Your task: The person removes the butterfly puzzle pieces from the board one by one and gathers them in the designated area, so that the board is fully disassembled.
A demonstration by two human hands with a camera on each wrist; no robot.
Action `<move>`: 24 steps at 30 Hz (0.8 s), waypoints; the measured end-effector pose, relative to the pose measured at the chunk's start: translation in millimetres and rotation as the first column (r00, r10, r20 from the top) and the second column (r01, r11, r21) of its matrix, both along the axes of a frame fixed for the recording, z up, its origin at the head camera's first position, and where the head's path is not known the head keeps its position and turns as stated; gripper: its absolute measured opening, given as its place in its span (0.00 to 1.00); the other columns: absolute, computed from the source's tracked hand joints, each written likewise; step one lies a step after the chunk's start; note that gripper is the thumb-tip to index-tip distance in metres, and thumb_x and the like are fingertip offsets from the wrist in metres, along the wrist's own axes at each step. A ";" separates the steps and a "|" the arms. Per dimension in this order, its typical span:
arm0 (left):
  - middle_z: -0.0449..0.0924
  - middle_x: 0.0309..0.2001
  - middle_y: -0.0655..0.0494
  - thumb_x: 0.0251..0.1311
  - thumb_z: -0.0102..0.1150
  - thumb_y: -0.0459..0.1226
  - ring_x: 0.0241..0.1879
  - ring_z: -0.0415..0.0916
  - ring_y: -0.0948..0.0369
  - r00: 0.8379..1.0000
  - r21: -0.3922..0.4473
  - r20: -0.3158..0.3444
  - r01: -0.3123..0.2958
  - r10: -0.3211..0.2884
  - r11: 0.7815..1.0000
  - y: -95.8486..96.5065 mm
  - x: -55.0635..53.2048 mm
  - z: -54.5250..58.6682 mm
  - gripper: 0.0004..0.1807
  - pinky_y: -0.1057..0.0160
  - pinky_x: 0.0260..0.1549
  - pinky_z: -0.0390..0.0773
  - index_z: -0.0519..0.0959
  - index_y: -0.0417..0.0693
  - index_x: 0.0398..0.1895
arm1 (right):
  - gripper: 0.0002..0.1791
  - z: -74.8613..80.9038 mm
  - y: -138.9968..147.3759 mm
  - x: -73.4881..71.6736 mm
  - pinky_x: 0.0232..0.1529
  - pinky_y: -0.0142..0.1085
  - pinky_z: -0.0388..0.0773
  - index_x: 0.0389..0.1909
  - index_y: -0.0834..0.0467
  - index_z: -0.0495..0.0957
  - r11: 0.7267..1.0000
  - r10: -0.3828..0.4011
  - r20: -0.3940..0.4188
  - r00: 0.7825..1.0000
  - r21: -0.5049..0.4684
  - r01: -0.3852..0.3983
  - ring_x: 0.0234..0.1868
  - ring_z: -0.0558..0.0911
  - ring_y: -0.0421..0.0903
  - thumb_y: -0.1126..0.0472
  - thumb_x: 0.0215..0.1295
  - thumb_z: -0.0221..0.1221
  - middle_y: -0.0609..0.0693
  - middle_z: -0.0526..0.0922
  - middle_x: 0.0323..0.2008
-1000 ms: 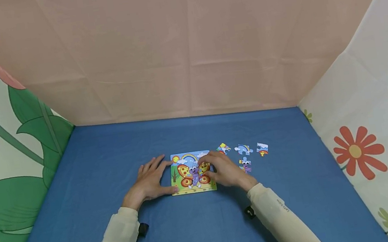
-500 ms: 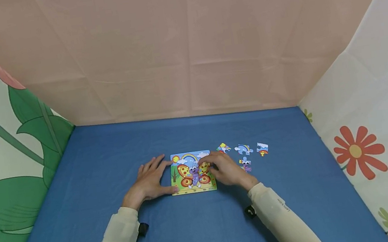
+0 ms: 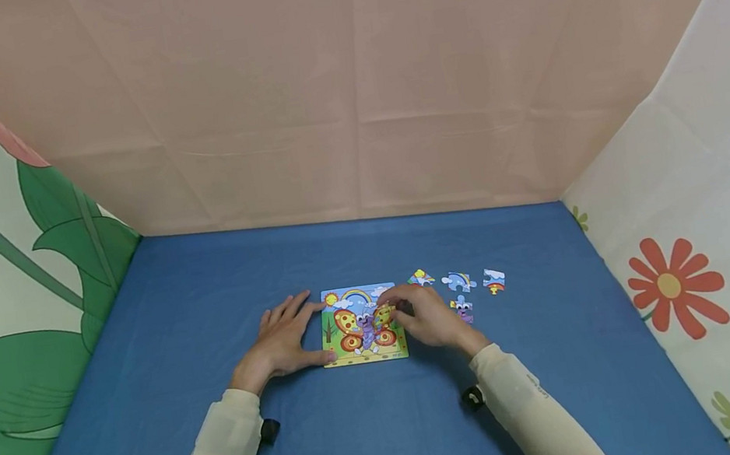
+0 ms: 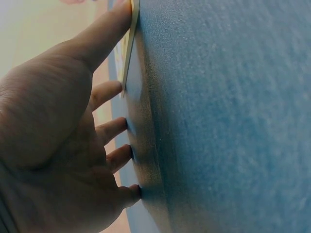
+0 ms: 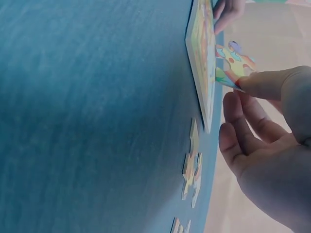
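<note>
A jigsaw puzzle board with a butterfly, sun and rainbow picture lies flat on the blue cloth. My left hand steadies its left edge, with the thumb at the near corner and the index fingertip at the far corner. In the left wrist view the other fingers are spread and touch the cloth. My right hand is over the board's right side. Between thumb and fingers it pinches a puzzle piece, seen tilted just above the board in the right wrist view. In the head view that piece blends with the picture.
Several loose puzzle pieces lie right of the board, among them a rainbow piece, a far-right piece and a purple piece close to my right hand. The blue cloth meets a tan backdrop behind and printed fabric at both sides.
My right hand has shifted slightly to the right over the board. The left hand, the board and the loose pieces stay in place.
</note>
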State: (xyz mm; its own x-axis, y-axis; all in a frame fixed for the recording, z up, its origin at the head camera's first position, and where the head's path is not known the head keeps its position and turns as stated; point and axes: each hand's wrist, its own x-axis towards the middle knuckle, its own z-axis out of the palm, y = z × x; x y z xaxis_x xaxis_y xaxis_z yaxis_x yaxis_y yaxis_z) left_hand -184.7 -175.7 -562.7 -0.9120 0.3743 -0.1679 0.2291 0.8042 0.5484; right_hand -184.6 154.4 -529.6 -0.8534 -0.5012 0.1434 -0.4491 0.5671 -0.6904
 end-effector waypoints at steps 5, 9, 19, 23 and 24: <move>0.50 0.93 0.41 0.55 0.84 0.66 0.92 0.44 0.30 1.000 -0.001 0.004 -0.002 0.002 1.000 0.0 -0.1 1.3 0.58 0.16 0.84 0.41 0.70 0.61 0.87 | 0.11 2.5 3.3 0.4 0.47 0.35 0.88 0.54 0.57 0.88 0.996 -0.051 0.074 0.996 -0.065 0.055 0.44 0.89 0.43 0.71 0.77 0.67 0.53 0.93 0.46; 0.50 0.93 0.41 0.55 0.84 0.66 0.92 0.44 0.30 1.000 -0.008 0.008 -0.004 0.004 1.000 0.4 0.1 2.3 0.58 0.16 0.84 0.41 0.69 0.61 0.87 | 0.08 4.7 8.7 0.8 0.48 0.36 0.88 0.51 0.57 0.87 0.993 -0.085 0.091 0.992 -0.076 0.092 0.44 0.89 0.43 0.69 0.77 0.69 0.52 0.92 0.45; 0.50 0.93 0.41 0.55 0.85 0.64 0.92 0.44 0.29 1.000 0.000 0.007 -0.010 0.010 1.000 0.2 0.7 2.9 0.57 0.16 0.84 0.41 0.70 0.60 0.86 | 0.06 10.2 27.5 4.9 0.36 0.33 0.83 0.51 0.61 0.87 0.988 -0.103 0.101 0.990 -0.106 0.113 0.37 0.87 0.44 0.67 0.78 0.70 0.51 0.91 0.41; 0.50 0.93 0.41 0.56 0.84 0.64 0.92 0.44 0.29 1.000 -0.001 0.007 -0.007 0.007 1.000 1.0 2.2 4.4 0.57 0.16 0.85 0.41 0.70 0.59 0.87 | 0.05 8.9 38.5 8.7 0.35 0.34 0.83 0.50 0.57 0.87 0.984 -0.128 0.118 0.985 -0.110 0.141 0.37 0.88 0.43 0.65 0.78 0.70 0.51 0.91 0.41; 0.50 0.93 0.40 0.56 0.84 0.65 0.92 0.44 0.29 1.000 -0.002 0.010 -0.007 0.007 1.000 1.5 2.8 5.5 0.57 0.16 0.85 0.41 0.69 0.59 0.87 | 0.05 8.3 41.8 9.9 0.35 0.34 0.83 0.50 0.56 0.87 0.983 -0.133 0.123 0.983 -0.111 0.147 0.36 0.88 0.43 0.65 0.78 0.70 0.52 0.92 0.41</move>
